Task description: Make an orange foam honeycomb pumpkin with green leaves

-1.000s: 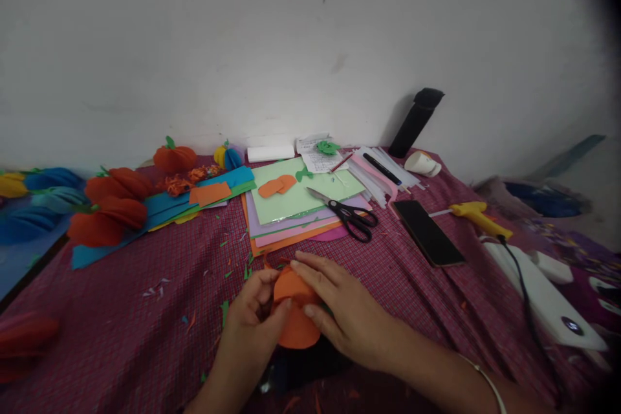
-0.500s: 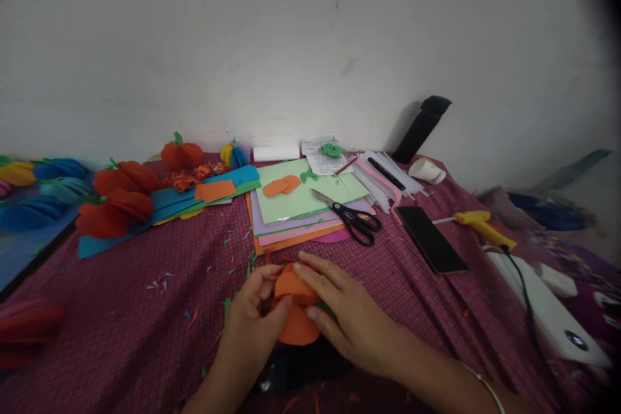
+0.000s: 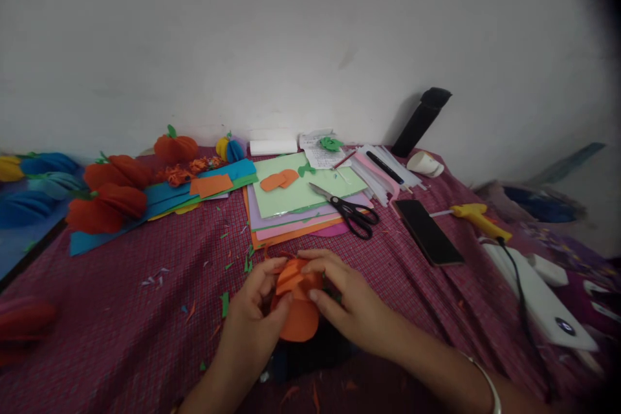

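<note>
Between my two hands is an orange paper pumpkin (image 3: 299,322), made of layered rounded pieces, near the table's front edge. My left hand (image 3: 255,310) grips its left side, with the thumb on the front and the fingers curled behind. On the right side, my right hand (image 3: 347,301) pinches the paper with bent fingers and thumb. Part of the paper is hidden by the fingers. Beyond my hands, black-handled scissors (image 3: 352,213) lie open across a stack of coloured paper (image 3: 272,207). Two orange paper ovals (image 3: 280,180) rest on the pale green top sheet.
Finished paper pumpkins (image 3: 114,207) stand at the left on the checked cloth (image 3: 169,330). To the right lie a phone (image 3: 427,233), a yellow glue gun (image 3: 480,221) with a cord, and a white power bank (image 3: 538,301). Green paper scraps (image 3: 224,304) are scattered about.
My right hand's fingers have bent and drawn back from over the top of the orange paper to its right side. The left hand keeps its hold. The view has shifted slightly.
</note>
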{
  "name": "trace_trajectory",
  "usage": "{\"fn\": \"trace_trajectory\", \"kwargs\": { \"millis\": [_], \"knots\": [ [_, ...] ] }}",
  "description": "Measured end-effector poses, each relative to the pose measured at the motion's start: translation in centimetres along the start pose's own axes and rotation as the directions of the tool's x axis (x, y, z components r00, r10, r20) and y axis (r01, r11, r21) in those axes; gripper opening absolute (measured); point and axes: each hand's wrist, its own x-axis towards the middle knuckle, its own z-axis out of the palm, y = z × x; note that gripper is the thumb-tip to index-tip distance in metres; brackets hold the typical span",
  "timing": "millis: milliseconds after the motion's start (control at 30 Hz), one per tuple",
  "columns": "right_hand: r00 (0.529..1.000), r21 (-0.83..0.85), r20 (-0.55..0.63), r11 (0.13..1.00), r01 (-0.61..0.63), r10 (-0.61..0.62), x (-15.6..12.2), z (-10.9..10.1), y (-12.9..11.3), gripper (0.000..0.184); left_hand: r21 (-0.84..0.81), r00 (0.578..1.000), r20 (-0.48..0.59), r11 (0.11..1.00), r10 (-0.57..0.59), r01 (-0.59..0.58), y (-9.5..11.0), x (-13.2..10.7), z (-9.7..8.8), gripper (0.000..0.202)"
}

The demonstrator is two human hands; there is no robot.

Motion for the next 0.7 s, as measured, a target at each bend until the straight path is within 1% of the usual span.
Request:
{"fn": "trace_trajectory", "kwargs": {
  "millis": [67,133,200,267,367,433,500,600,700],
  "knots": [
    [0.999,0.045,-0.041,0.999,-0.016,0.018,0.1,0.1,0.4,0.023,0.065,1.000,0.010,0.998,0.023,-0.024,-0.2,-0.2,-0.1,0.040],
    [0.997,0.067,-0.071,0.998,-0.020,0.025,0.2,0.2,0.7,0.018,0.158,0.996,0.027,0.983,0.089,-0.092,-0.5,-0.2,-0.4,0.042],
    [0.996,0.076,-0.090,0.997,-0.021,0.028,0.2,0.2,1.0,0.013,0.261,0.983,0.054,0.947,0.176,-0.184,-0.9,-0.2,-0.7,0.047],
    [0.994,0.084,-0.101,0.996,-0.022,0.030,0.3,0.2,1.1,0.012,0.360,0.964,0.107,0.895,0.242,-0.264,-1.0,-0.2,-1.1,0.050],
    [0.993,0.085,-0.113,0.996,-0.025,0.035,0.4,0.1,1.1,0.013,0.455,0.938,0.192,0.821,0.289,-0.346,-1.0,-0.1,-1.4,0.047],
    [0.992,0.076,-0.120,0.997,-0.022,0.031,0.5,0.0,1.1,0.014,0.470,0.929,0.230,0.802,0.291,-0.368,-0.8,0.0,-1.4,0.042],
    [0.992,0.064,-0.121,0.998,-0.015,0.022,0.5,0.0,1.2,0.013,0.458,0.941,0.234,0.826,0.243,-0.327,-0.7,0.0,-1.4,0.038],
    [0.992,0.034,-0.125,0.999,0.013,-0.009,0.5,-0.1,1.2,0.011,0.375,0.982,0.164,0.914,0.096,-0.152,-0.6,0.0,-1.2,0.037],
    [0.987,-0.052,-0.138,0.996,0.075,-0.081,0.3,-0.3,0.9,0.010,0.220,0.992,0.119,0.975,-0.045,0.018,-0.3,0.2,-0.9,0.038]
  ]
}}
